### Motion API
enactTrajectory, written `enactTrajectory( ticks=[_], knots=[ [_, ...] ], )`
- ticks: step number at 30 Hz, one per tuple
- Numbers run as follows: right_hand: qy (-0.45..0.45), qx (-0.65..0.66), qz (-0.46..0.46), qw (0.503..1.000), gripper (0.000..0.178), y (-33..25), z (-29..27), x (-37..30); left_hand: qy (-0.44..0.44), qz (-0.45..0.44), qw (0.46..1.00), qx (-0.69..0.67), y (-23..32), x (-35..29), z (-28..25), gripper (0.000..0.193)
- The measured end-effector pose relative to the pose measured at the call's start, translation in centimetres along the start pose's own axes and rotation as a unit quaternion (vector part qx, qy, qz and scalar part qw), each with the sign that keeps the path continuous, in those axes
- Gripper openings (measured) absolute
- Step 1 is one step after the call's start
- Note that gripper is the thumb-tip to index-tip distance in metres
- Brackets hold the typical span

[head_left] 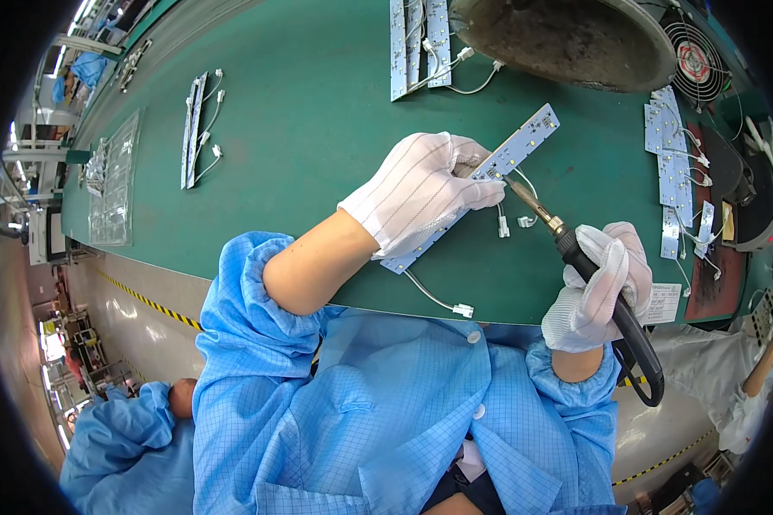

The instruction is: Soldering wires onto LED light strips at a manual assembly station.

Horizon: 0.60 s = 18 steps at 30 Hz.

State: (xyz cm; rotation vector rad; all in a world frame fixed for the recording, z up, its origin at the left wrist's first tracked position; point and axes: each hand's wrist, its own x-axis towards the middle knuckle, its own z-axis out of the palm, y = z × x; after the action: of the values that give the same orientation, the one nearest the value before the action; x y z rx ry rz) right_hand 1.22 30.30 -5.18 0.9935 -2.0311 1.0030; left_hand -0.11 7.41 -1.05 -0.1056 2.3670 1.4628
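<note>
My left hand (429,184), in a white striped glove, is closed around the middle of a long pale-blue LED strip board (528,140). The board slants up to the right above the green bench, and white leads with connectors (502,227) hang from it. A soldering iron (567,239) with a black handle is gripped in my gloved right hand (599,287). Its metal tip meets or almost meets the board beside my left fingers; whether they touch I cannot tell. Glove and fingers hide the board's middle part.
LED boards with leads lie on the green bench (301,103) at the left (194,129), back (438,43) and right (674,159). A dark fume hood (567,39) overhangs the back, near a round fan (694,60). A clear plastic tray (116,184) sits far left. Other people are nearby.
</note>
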Motion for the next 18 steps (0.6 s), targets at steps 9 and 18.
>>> enactTrajectory(
  ticks=[9, 18],
  knots=[
    [0.057, 0.088, 0.066, 0.992, 0.013, -0.3, 0.4, 0.7, -0.001, 0.008, 1.0, 0.022, 0.1, 0.1, -0.1, 0.04],
    [0.055, 0.013, 0.09, 0.994, 0.012, -0.4, 0.3, 0.0, -0.069, 0.042, 0.984, 0.157, 0.7, 0.0, -1.8, 0.043]
  ],
)
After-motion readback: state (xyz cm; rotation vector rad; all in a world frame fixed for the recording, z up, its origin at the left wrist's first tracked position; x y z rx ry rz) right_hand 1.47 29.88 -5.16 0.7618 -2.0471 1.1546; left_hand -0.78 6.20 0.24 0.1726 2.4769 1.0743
